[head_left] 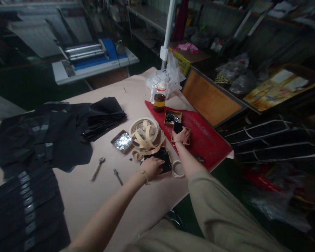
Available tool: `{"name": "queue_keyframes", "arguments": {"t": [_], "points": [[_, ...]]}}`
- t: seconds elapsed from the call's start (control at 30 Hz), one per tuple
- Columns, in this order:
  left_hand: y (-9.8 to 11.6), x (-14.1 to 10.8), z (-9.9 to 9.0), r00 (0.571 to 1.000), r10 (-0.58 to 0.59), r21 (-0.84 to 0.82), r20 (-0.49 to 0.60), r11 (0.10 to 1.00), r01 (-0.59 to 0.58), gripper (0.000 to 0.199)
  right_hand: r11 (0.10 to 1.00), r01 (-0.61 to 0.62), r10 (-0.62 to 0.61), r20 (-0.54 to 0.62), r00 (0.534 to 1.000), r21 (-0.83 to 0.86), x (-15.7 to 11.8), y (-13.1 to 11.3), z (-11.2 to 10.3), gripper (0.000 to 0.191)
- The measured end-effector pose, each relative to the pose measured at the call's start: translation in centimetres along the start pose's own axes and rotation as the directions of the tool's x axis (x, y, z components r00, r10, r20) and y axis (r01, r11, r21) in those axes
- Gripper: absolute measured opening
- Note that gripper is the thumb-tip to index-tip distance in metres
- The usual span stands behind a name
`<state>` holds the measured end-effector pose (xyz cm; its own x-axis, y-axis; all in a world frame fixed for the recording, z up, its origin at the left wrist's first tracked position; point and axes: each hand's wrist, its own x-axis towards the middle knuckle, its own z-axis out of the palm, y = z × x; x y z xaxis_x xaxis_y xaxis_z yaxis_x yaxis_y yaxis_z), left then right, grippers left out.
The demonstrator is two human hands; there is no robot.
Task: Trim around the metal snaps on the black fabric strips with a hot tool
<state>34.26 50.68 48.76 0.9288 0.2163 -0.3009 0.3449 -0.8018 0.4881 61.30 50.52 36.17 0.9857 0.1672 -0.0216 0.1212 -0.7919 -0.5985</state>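
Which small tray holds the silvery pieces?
The tray on the pale tabletop, left of the tan coil; the other two sit on the red board.

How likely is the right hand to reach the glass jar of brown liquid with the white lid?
Likely yes: the right hand is close to the glass jar; only a small cardboard tray of black pieces lies between.
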Motion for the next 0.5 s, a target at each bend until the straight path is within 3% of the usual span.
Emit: {"name": "queue_keyframes", "arguments": {"t": [0.1, 0.17, 0.33, 0.5], "points": [[-0.4, 7.2, 0.6, 0.992, -0.096, 0.021, -0.085, 0.995, 0.098, 0.045, 1.0, 0.003, -0.003, 0.008, 1.0, -0.001, 0.7, 0.6, 0.2, 0.074], [-1.2, 9.9, 1.2, 0.976, -0.189, 0.033, -0.103, 0.981, 0.194, 0.048, 1.0, -0.005, 0.005, 0.014, 1.0, 0.009, 1.1, 0.7, 0.3, 0.072], [-2.5, 11.8, 2.0, 0.947, -0.311, 0.04, -0.084, 0.948, 0.316, 0.054, 0.998, -0.013, 0.012, 0.02, 1.0, 0.068, 1.3, 0.7, 0.4, 0.066], [-2.2, 11.6, 1.1, 0.921, -0.375, 0.025, -0.104, 0.925, 0.379, 0.05, 0.982, -0.015, 0.003, 0.063, 0.998, 0.187, 1.1, 0.2, -0.7, 0.072]]}}
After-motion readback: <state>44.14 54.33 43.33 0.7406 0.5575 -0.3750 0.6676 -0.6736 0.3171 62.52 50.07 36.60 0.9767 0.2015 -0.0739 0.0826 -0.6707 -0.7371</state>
